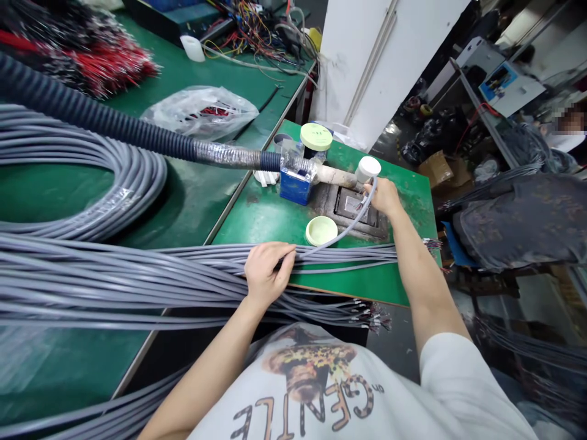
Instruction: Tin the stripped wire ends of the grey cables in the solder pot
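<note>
1. I am working on one grey cable (349,227). It comes up out of a big grey cable bundle (137,284) and runs to my right hand (384,197). This one cable is held up apart from the others.
2. My right hand is closed around that cable. My hand hides the end, so I cannot tell what the end touches. The hand is just beside a white round cap (368,169) on a white pipe (334,176).
3. My left hand (269,274) lies on top of the bundle. Its fingers are close together and bent down. I cannot tell if it is squeezing.
4. The bundle lies across a green surface (348,282) and hangs past its edge. Small wire ends (373,318) stick out of the cables by my belly.
5. Below my right hand, a metal tray (358,208) sits in the surface. A pale green lid (321,231) lies near the lifted cable.
6. Farther back stand a blue box (296,188) and a round tub (316,137). A dark ribbed hose (92,119) runs in toward the box. To the left lies a big grey cable coil (92,177).
</note>
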Demonstrator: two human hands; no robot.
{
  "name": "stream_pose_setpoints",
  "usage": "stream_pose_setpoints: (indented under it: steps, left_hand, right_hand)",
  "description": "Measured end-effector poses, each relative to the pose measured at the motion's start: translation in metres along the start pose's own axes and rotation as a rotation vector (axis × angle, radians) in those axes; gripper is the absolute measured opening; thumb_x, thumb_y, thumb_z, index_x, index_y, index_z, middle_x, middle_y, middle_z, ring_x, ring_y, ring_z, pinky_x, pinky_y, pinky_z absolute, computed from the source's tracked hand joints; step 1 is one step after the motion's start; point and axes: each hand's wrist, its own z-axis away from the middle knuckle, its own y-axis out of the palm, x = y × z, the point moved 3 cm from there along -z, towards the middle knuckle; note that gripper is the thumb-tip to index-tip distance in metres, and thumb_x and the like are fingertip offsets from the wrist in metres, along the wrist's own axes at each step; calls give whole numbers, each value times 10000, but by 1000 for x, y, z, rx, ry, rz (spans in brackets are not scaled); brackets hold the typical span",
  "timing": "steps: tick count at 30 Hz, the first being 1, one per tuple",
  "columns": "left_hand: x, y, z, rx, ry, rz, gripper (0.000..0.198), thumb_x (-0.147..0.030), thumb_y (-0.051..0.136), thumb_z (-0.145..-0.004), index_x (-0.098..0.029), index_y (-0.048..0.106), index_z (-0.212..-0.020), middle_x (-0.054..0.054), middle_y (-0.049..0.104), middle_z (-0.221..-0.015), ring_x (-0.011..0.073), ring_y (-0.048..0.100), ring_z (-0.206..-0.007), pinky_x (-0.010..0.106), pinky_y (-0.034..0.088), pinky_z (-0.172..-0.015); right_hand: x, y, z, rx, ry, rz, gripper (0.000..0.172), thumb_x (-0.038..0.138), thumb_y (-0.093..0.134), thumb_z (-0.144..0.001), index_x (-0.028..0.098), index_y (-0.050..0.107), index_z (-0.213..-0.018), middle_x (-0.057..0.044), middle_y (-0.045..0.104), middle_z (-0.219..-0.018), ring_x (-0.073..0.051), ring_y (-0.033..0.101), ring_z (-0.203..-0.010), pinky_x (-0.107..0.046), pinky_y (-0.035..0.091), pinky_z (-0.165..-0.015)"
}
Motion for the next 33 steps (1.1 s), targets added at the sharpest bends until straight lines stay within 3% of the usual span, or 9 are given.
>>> stream_pose_setpoints:
  steps: [4,9,11,15,17,21,33]
  left_hand:
    - [1,0,-1,11,-18,11,142,-216,621,-821,-222,703,-936,49,729,-878,199,658,-865,353,462,-811]
    - [-9,-1,-4,24,-138,241,140,-259,622,-834,-207,721,-918,55,729,-856,193,644,-834,349,477,-806]
    - [-20,1,-3,111,-266,468,194,-295,590,-864,-182,720,-955,69,729,-844,188,638,-820,333,488,-792]
    - [-55,16,4,464,-502,922,359,-433,545,-883,-133,729,-957,87,733,-806,182,647,-778,304,500,-771]
    - [-68,22,9,537,-584,1089,419,-493,544,-868,-122,737,-886,85,734,-807,170,652,-742,283,504,-743]
    - [-76,28,16,505,-696,1167,413,-501,622,-812,-114,725,-715,71,728,-735,159,654,-702,259,505,-716]
    - [-79,26,24,498,-767,1195,378,-478,667,-777,-113,741,-712,71,734,-723,152,652,-680,254,510,-712]
  right_hand:
    - [15,-25,26,-101,-106,-95,240,278,457,-915,183,673,-961,-76,733,-877,-245,655,-855,-322,460,-777]
    - [57,-63,108,-257,-514,-190,208,276,515,-918,244,668,-1054,-42,716,-1021,-211,635,-916,-345,473,-832]
    - [73,-67,145,-241,-704,-242,268,211,555,-895,245,644,-1146,-55,695,-1132,-217,620,-990,-365,485,-844]
    - [90,-56,200,-148,-914,-209,373,141,536,-896,214,589,-1259,-90,656,-1228,-243,569,-1102,-426,467,-889]
    - [93,-46,216,-125,-958,-182,382,128,521,-902,208,581,-1271,-90,665,-1212,-241,558,-1117,-432,460,-893]
    - [94,-32,234,-111,-959,-157,387,88,522,-889,210,597,-1249,-78,654,-1235,-236,538,-1134,-435,447,-916]
    - [91,-15,250,-77,-927,-194,379,76,504,-885,203,615,-1224,-84,624,-1278,-249,508,-1141,-448,431,-913]
